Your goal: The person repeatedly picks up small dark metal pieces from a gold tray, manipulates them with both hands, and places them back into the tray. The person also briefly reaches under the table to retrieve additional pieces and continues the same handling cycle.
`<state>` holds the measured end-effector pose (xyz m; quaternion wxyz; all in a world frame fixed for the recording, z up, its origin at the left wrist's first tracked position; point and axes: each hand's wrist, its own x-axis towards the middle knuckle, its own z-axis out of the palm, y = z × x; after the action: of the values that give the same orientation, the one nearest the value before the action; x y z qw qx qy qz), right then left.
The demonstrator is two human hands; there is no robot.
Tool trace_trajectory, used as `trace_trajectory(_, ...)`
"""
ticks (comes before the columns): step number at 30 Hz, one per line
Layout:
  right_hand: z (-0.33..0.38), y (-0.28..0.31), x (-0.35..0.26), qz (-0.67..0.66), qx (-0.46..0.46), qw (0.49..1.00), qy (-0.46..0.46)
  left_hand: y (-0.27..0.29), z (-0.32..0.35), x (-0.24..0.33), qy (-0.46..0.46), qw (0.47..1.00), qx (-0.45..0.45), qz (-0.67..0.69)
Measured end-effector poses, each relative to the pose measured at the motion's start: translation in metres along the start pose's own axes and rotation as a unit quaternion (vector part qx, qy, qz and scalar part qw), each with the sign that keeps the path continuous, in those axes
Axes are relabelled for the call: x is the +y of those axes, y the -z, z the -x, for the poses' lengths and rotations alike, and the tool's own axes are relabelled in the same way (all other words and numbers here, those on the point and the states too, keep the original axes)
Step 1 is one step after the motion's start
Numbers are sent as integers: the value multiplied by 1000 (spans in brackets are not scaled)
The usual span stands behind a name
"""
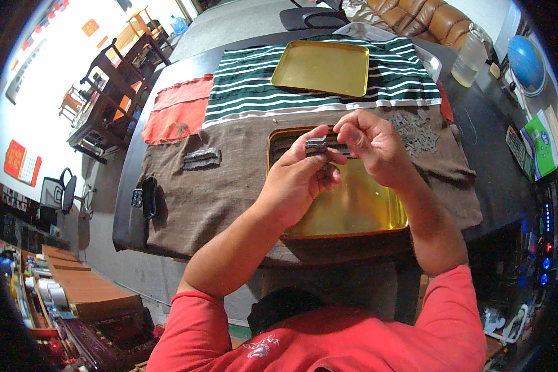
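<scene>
Above the near gold-coloured tray (347, 214), my left hand (297, 177) pinches a short stack of small grey strips (316, 144) between thumb and fingers. Close on its right, my right hand (375, 149) is raised with its fingers curled together. Whatever it may hold is too small or hidden to make out. Dark grey strips lie in a row along the far side of the tray, partly covered by both hands. A loose heap of small grey pieces (415, 131) lies right of my right hand. Another grouped row of grey strips (202, 159) rests on the brown cloth at left.
A second gold-coloured tray (321, 68) sits on a green-and-white striped cloth (242, 80). Brown cloth (229, 204) covers the near table. A black phone (147, 198) lies at the left edge. A clear jug (468, 62) and a green packet (539, 146) stand at right.
</scene>
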<state>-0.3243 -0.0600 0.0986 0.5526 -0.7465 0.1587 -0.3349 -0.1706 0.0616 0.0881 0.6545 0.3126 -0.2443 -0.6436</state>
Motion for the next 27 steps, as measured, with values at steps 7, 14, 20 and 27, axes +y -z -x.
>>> trace_trajectory(7,6,-5,-11,127,-85,982,111,-11,10,-12,-61,966,-31,-251)
trace_trajectory(14,11,-6,-19,94,-106,990,21,-7,9,-12,-51,955,-74,-284)
trace_trajectory(20,8,0,-12,167,-78,973,139,-3,7,-8,3,953,-117,-281)
trace_trajectory(27,8,-6,-3,105,-92,982,130,-6,14,8,86,931,-75,-346)
